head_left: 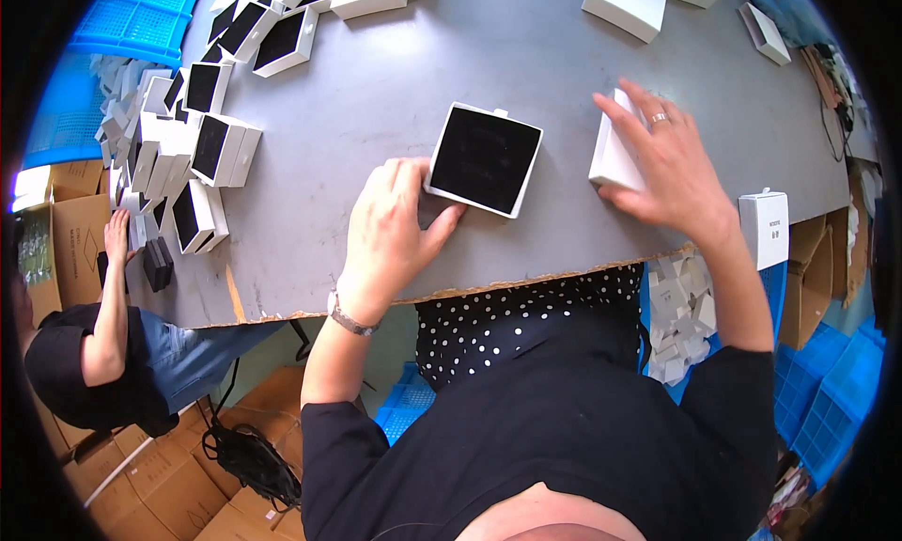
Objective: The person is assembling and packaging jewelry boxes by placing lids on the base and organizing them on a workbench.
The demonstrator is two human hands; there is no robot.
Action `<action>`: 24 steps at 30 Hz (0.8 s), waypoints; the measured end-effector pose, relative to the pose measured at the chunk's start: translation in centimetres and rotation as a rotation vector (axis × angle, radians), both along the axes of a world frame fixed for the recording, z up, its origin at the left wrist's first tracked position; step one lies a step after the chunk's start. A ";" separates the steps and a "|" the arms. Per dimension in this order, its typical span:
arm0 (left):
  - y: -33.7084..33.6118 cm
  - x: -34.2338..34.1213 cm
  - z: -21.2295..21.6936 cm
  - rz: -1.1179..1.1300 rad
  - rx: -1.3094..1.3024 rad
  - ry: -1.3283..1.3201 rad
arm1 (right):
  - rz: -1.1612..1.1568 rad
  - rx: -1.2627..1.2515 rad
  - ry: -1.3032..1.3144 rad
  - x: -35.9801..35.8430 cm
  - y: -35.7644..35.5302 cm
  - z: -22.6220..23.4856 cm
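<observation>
In front of me on the grey table lies a square white box tray [485, 160] with a black insert facing up and a small tab on its far edge. My left hand [390, 226] grips its near left corner, thumb along the near edge and fingers at the left side. To the right, a plain white box [615, 156] is on the table. Around it curls my right hand [662, 160], thumb at its near end and fingertips at its far end. The palm and fingers partly cover this box, so whether it is a whole box or only a cover cannot be told.
Several white trays with black inserts [216, 151] crowd the left side. White boxes [625, 5] stand at the far right, and another box [766, 226] is by the right edge. At left, a co-worker's hand [117, 235] is near black pieces [158, 264]. Blue crates [832, 400] stand right.
</observation>
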State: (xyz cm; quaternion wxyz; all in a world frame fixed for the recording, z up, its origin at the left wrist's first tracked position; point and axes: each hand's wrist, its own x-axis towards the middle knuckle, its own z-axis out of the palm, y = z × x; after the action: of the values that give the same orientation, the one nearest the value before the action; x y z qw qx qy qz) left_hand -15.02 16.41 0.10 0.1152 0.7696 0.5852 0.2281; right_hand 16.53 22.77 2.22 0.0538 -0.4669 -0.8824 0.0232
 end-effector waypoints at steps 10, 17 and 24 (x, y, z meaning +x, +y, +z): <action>-0.3 1.7 1.9 -0.174 0.222 -0.150 | 0.015 0.004 0.250 -0.6 -2.7 -1.1; 0.6 2.5 -1.4 -0.056 -0.042 -0.105 | 0.283 0.015 0.307 -3.1 0.7 -2.2; 1.3 2.3 -0.9 -0.220 -0.045 -0.181 | 0.441 -0.022 0.301 -2.7 1.4 -1.3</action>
State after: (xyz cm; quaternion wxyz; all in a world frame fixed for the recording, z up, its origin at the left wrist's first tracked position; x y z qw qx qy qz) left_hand -12.72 17.72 -0.83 0.2092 0.8026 0.4893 0.2694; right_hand 13.82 24.17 0.90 0.1730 -0.2553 -0.9445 0.1131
